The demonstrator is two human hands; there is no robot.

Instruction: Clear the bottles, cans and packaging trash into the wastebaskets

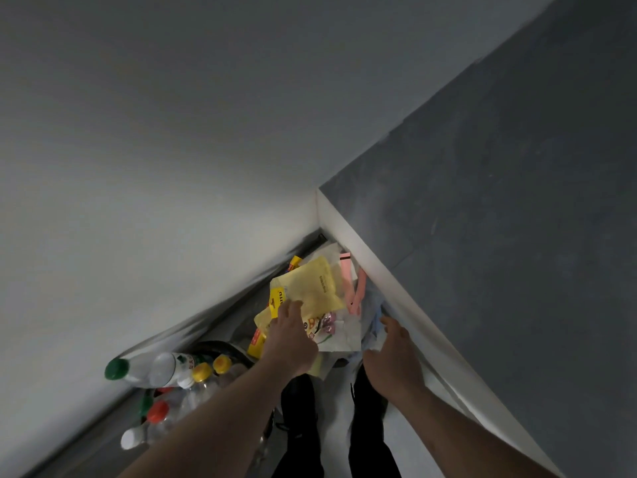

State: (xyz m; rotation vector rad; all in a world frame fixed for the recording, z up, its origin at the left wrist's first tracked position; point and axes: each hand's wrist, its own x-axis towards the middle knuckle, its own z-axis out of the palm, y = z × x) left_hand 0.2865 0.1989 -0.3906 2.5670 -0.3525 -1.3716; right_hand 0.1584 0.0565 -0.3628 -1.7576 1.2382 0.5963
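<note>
A heap of packaging trash fills a wastebasket in the room's corner: pale yellow pouches (pixel 312 288), pink wrappers (pixel 356 291) and a clear plastic bag (pixel 344 331). My left hand (pixel 291 334) presses down on the yellow pouches, fingers bent over their edge. My right hand (pixel 396 353) reaches to the heap's right side, fingertips at a bluish plastic film (pixel 377 320); whether it grips the film is hidden. A second wastebasket with a dark rim (pixel 227 346) sits at lower left, packed with clear plastic bottles (pixel 162 369) with green, yellow, red and white caps.
A white wall runs along the left and a dark grey wall (pixel 499 236) with a white edge along the right; they meet at the corner behind the trash. My black shoes and trousers (pixel 300 408) stand on the pale floor just in front of the baskets.
</note>
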